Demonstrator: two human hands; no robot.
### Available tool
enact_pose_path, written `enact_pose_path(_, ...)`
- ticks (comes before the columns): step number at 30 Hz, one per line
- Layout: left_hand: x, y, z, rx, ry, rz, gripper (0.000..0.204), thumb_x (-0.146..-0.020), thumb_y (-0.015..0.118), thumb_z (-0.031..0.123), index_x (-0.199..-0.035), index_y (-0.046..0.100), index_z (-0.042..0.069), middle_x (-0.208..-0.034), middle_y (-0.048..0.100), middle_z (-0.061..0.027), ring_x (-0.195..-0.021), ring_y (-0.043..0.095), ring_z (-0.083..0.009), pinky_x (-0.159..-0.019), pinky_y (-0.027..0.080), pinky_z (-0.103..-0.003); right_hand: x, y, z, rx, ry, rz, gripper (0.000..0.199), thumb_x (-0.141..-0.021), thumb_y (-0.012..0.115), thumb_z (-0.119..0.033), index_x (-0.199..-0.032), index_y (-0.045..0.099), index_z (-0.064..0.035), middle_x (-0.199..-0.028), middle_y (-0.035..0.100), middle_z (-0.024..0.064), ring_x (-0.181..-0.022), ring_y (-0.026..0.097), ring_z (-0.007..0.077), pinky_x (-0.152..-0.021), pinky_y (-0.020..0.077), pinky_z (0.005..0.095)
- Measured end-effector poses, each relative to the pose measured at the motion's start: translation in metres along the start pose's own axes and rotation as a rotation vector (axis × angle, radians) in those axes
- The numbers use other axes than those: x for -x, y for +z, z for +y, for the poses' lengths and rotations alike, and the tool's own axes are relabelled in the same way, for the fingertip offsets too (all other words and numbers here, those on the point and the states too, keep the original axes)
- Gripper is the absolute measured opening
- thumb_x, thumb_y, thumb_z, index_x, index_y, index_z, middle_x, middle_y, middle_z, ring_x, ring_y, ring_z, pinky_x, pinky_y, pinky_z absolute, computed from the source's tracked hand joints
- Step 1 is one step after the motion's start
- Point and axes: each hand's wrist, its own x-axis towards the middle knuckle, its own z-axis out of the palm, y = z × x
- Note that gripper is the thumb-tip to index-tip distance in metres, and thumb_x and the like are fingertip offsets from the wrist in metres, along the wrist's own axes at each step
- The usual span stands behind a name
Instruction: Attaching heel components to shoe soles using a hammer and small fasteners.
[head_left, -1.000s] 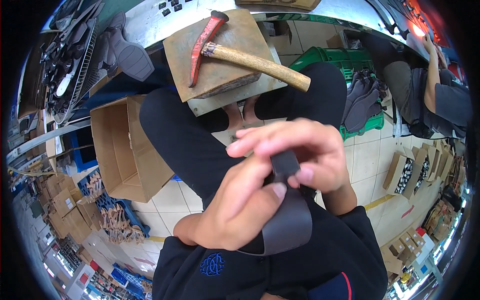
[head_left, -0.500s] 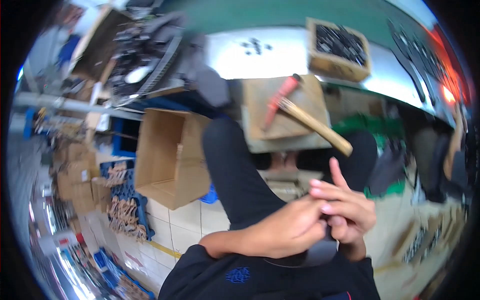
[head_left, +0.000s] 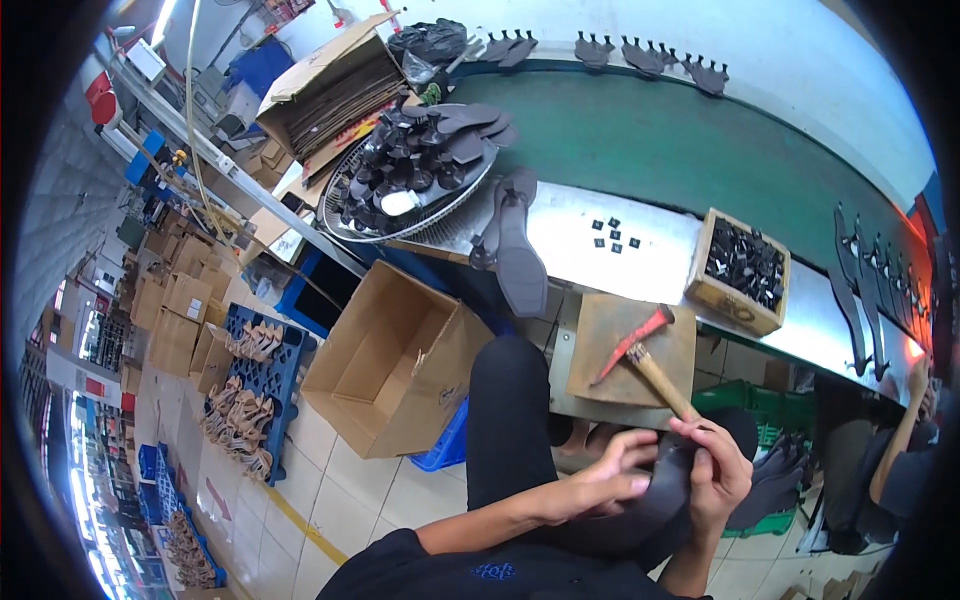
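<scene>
While seated before a square wooden work block (head_left: 610,335) bearing a red-headed, wooden-handled hammer (head_left: 640,355), the left hand (head_left: 600,480) and right hand (head_left: 715,470) pinch a flat dark shoe sole (head_left: 650,495) just below it — apparently mid-fitting, needing steady pressing next.

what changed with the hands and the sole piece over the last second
The head view swung left, so both hands, left and right, now sit low and right in the picture. They keep hold of the dark sole piece over the lap. The hammer lies unmoved on its wooden block.
</scene>
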Motion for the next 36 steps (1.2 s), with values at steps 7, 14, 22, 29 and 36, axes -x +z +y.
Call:
enact_pose_path(7, 0.02, -0.023, 0.02, -0.533, 0.093, -0.252, 0.06, -0.102, 0.059, 0.025, -0.148, 0.034, -0.004, -0.141, 0.049, -0.0144, -0.13, 0.047, -0.0188, -0.109, 0.036, -0.031, -0.042, -0.001, 0.01, 0.139, 0.045, 0.111, 0.02, -0.095, 0.049, 0.006, -0.109, 0.064, 0.0072, -0.101, 0.068, 0.0189, -0.087, 0.072, 0.0256, -0.083, 0.0559, 0.0347)
enact_pose_path(14, 0.051, -0.05, 0.06, -0.339, 0.298, -0.033, 0.059, -0.098, 0.063, 0.018, -0.147, 0.038, -0.004, -0.137, 0.051, -0.0113, -0.129, 0.046, -0.0184, -0.11, 0.034, -0.031, -0.075, 0.036, 0.026, 0.009, 0.196, 0.025, 0.031, -0.105, 0.047, -0.011, -0.13, 0.056, 0.0056, -0.118, 0.066, 0.0204, -0.103, 0.07, 0.0274, -0.093, 0.0527, 0.0344)
enact_pose_path(22, 0.086, -0.188, 0.245, -0.606, 1.238, 0.986, 0.054, -0.096, 0.063, 0.014, -0.146, 0.046, 0.002, -0.118, 0.063, -0.0046, -0.105, 0.058, -0.0163, -0.098, 0.045, -0.031, -0.079, -0.039, 0.032, -0.094, 0.357, 0.13, 0.044, -0.108, 0.044, -0.026, -0.138, 0.051, 0.0049, -0.122, 0.067, 0.0201, -0.102, 0.07, 0.0222, -0.093, 0.0522, 0.0329)
enact_pose_path(29, 0.247, -0.456, 0.477, -1.547, 0.424, 1.313, 0.054, -0.096, 0.061, 0.024, -0.143, 0.049, -0.001, -0.128, 0.063, -0.0131, -0.111, 0.061, -0.0257, -0.101, 0.045, -0.036, -0.047, -0.18, 0.104, 0.37, 0.284, 0.547, 0.032, -0.1, 0.057, -0.019, -0.117, 0.064, 0.0059, -0.088, 0.072, 0.0135, -0.075, 0.069, 0.0169, -0.07, 0.0536, 0.03)
enact_pose_path(36, 0.171, -0.473, 0.458, -1.205, 0.371, 1.522, 0.049, -0.097, 0.058, 0.038, -0.131, 0.061, 0.003, -0.125, 0.064, -0.0228, -0.115, 0.062, -0.0355, -0.099, 0.046, -0.045, -0.067, -0.388, 0.197, 1.154, 0.52, 0.654, 0.06, -0.087, 0.069, -0.044, -0.123, 0.06, 0.0037, -0.108, 0.068, 0.0288, -0.106, 0.065, 0.0438, -0.092, 0.0513, 0.0475)
